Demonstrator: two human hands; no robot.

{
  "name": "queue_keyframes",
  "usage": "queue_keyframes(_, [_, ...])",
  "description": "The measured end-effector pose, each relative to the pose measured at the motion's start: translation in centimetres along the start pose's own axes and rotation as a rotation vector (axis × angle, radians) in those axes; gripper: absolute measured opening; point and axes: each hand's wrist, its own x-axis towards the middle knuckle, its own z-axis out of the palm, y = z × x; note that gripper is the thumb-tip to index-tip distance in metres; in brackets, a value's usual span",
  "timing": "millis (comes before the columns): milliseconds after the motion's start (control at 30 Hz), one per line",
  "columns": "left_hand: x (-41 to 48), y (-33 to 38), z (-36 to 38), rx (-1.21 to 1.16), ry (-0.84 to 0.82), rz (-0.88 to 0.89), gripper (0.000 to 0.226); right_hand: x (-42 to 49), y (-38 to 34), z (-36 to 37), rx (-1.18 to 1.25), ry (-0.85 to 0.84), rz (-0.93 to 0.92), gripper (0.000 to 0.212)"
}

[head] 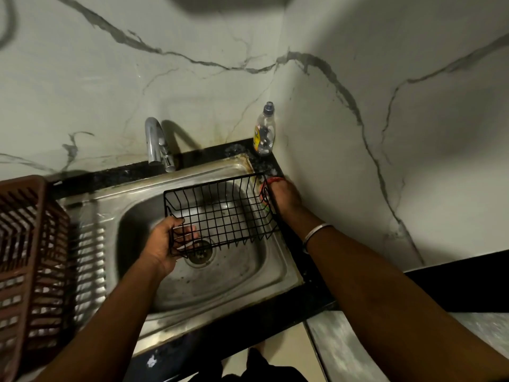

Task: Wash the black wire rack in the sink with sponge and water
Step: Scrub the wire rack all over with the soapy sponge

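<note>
Black wire rack (220, 215) hangs over the sink (234, 279), gripped at its left end by the left hand (162, 241); it looks light, stiff, slippery when wet. Right hand (283, 197) is at the right end; its grip I cannot tell. Basin holds no water; far bottle (264, 133) looks almost empty

Two hands (161, 239) (285, 198), one wire rack (220, 213), one bottle (264, 133), one tap (157, 142).
</note>
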Motion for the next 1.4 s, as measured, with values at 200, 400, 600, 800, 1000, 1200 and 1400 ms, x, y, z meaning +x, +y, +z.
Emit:
queue_keyframes(200, [-1.0,0.3,0.4,0.031,0.037,0.004,0.023,-5.1,-3.3,-2.3,-0.065,0.116,-0.143,0.019])
queue_keyframes(400, [-0.9,0.3,-0.8,0.004,0.089,0.041,0.021,-8.6,-5.5,-3.2,0.549,0.093,-0.049,0.015])
queue_keyframes(600, [-1.5,0.5,-0.5,0.01,0.097,0.081,0.027,-11.9,-6.3,-2.1,1.01,-0.287,-0.102,0.031])
queue_keyframes(800, [-3.1,1.5,0.2,0.057,0.1,0.119,0.04,-13.7,-6.5,3.4,0.345,-0.204,-0.38,0.016])
queue_keyframes(1000, [-4.1,1.4,0.6,0.044,0.093,0.204,0.067,-16.3,-7.8,10.4,-0.388,-0.104,-0.862,0.014])
queue_keyframes(1200, [-4.4,1.1,-0.5,0.042,0.062,0.237,0.059,-16.5,-8.1,12.2,-0.484,-0.047,-1.01,0.015])
queue_keyframes(1400, [-4.9,0.9,-0.8,0.036,0.062,0.255,0.039,-17.5,-8.1,13.2,-0.471,-0.081,-1.074,0.015])
